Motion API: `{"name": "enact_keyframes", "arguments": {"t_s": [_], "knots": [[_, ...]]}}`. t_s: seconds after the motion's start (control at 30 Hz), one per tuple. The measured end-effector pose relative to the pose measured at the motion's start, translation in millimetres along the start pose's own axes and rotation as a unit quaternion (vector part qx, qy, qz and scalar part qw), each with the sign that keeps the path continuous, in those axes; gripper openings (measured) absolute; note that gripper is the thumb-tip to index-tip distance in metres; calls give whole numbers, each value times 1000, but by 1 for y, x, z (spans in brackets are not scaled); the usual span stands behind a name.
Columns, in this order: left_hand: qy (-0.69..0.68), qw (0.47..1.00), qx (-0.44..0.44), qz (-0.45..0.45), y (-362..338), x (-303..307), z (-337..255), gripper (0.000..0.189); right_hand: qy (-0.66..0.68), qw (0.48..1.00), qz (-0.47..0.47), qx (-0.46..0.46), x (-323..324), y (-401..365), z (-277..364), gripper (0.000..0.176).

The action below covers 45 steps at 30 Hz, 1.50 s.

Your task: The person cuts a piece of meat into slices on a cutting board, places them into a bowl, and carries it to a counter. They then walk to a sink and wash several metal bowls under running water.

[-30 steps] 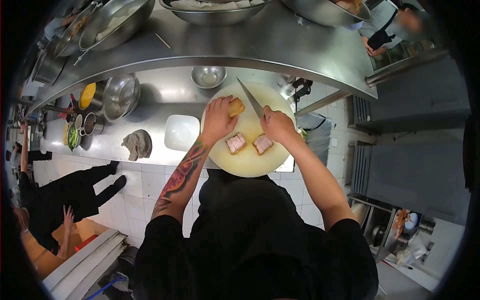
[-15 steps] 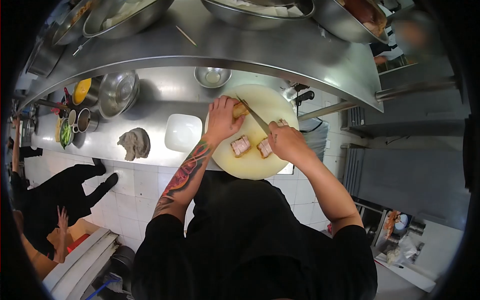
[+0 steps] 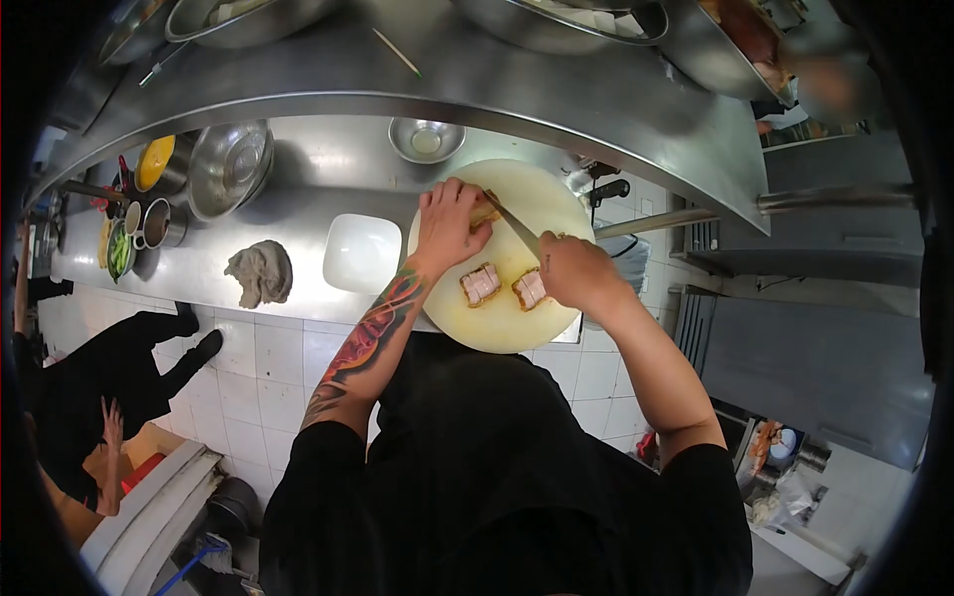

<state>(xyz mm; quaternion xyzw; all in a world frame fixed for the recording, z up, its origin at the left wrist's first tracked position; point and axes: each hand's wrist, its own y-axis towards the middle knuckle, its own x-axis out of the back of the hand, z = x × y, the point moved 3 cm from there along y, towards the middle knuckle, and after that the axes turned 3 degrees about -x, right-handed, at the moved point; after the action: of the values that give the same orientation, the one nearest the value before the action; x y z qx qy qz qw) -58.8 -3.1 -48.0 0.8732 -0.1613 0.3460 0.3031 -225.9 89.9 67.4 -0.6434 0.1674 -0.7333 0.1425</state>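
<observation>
A round, pale cutting board [image 3: 457, 323] lies at the counter's front edge. On its upper part, my left hand [image 3: 452, 221] has its fingers closed on a brown-crusted piece of meat [image 3: 484, 213]. My right hand [image 3: 579, 270] grips a knife [image 3: 517, 228], whose blade slants up and left to that meat's right side. Two cut portions with pale insides, a left one [image 3: 481, 285] and a right one [image 3: 529, 289], rest on the board nearer my body. The knife handle is hidden in my right hand.
Left of the board are a white square bowl [image 3: 363, 253], a grey cloth [image 3: 260, 274] and metal bowls [image 3: 231, 169]. A small metal bowl [image 3: 426, 140] sits beyond. A steel shelf [image 3: 477, 84] overhangs the counter. Another person [image 3: 109, 387] is at far left.
The view has shifted slightly. The knife's tip has come down and right, nearer the held meat. My left hand still holds the meat.
</observation>
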Motion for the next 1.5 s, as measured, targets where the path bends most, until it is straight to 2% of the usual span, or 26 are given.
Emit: {"name": "enact_keyframes", "arguments": {"t_s": [0.1,0.17,0.27,0.37,0.47,0.6,0.67,0.8,0.87,0.97,1.0,1.07,1.27,1.4,1.5], "knots": [[-9,1000,22,-13,-2,-5,3,47,-1,1000,21,-14,-6,33,16,21],[-13,1000,20,0,-1,-6,3,50,63,997,-31,-34,-30,59,18,19],[-34,999,20,-25,-6,-2,1,53,136,988,-76,-1,-29,56,1,24],[-49,998,17,-21,-13,10,2,56,163,979,-121,21,-2,23,-1,22],[-51,999,11,-4,-14,10,4,56,92,993,-80,-2,10,-2,1,21],[-61,998,7,3,-11,9,6,54,63,991,-114,40,-6,-18,-3,20],[-50,999,-6,10,-10,12,4,50,85,996,-42,-4,-8,-23,0,20],[-36,999,-14,21,-8,4,8,47,55,998,-10,-29,-16,-17,3,20],[-41,999,-11,17,-8,2,9,46,31,1000,-5,-2,-10,-10,6,21],[-48,999,-11,16,-8,2,10,46,26,999,23,-12,-11,25,11,22],[-47,999,-10,15,-10,1,10,46,26,999,24,-11,-20,39,16,22],[-46,999,-15,9,-10,1,10,47,112,992,-58,-27,-36,62,21,24],[-47,999,-17,1,-14,5,7,55,156,982,-108,19,-13,25,9,23],[-50,998,-25,-25,-16,9,6,57,115,989,-89,22,-8,-4,3,19],[-75,997,4,-12,-24,17,12,55,103,991,-80,37,-15,-16,2,18]]}}
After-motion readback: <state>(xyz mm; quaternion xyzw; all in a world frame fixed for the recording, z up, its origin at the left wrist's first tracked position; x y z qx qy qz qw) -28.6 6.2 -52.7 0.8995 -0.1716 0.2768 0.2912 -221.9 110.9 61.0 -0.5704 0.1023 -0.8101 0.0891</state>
